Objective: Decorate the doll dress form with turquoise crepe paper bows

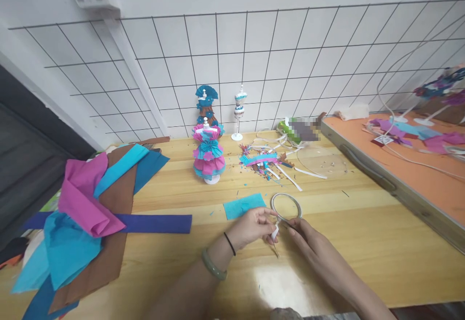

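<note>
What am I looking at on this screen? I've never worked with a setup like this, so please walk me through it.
There is no machine here, just a person's two bare hands. The single picture comes from a camera worn on that person's head, looking forward and down. The left hand, with a green bangle and a black band at its wrist, pinches a small white piece. The right hand is close beside it, fingertips near a pale ring; what it grips, if anything, is hard to tell. On the wooden table lie a turquoise sheet beyond the left hand, a heap of scraps farther back, and a pile of coloured paper at picture left. A pink-and-turquoise ruffled figure stands toward the wall.
</note>
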The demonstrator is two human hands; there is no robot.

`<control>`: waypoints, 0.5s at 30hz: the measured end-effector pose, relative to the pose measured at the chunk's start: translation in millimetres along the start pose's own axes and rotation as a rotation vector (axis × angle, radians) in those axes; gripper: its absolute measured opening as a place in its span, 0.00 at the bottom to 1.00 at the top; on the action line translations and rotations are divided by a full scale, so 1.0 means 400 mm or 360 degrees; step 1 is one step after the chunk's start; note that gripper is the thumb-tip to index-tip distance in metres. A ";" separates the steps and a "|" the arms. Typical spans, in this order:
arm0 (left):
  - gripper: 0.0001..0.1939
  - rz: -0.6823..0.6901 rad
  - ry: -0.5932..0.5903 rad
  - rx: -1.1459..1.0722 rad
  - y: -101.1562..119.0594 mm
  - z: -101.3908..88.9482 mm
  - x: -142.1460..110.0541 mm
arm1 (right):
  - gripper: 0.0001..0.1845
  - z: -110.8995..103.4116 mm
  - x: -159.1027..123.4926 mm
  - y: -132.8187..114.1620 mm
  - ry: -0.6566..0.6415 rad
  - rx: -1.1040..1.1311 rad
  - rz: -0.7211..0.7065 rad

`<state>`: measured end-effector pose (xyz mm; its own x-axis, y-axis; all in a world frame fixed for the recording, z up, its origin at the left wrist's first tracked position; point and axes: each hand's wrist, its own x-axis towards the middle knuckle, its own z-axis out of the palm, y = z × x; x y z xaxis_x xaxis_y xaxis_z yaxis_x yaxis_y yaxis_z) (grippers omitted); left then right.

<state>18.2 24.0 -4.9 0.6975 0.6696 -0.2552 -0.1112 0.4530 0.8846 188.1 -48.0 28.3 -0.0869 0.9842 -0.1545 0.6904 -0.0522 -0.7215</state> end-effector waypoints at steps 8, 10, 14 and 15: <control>0.21 -0.0022 0.0000 0.0076 -0.007 0.001 0.002 | 0.19 0.000 0.001 0.008 -0.0077 0.0085 -0.0005; 0.21 -0.0001 -0.0019 0.0071 -0.007 0.000 0.002 | 0.19 -0.001 0.001 0.001 -0.0092 0.0117 -0.0028; 0.22 0.0033 -0.0031 0.0073 -0.005 0.000 0.001 | 0.19 -0.003 0.000 -0.012 -0.0091 0.0158 -0.0073; 0.22 0.0037 -0.0033 0.0072 -0.005 0.000 0.001 | 0.20 -0.003 0.001 -0.015 -0.0087 0.0160 -0.0083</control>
<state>18.4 23.4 -6.7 0.7098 0.6669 -0.2268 -0.0955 0.4101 0.9070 184.9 -47.2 33.3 -0.1617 0.9754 -0.1496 0.6088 -0.0207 -0.7931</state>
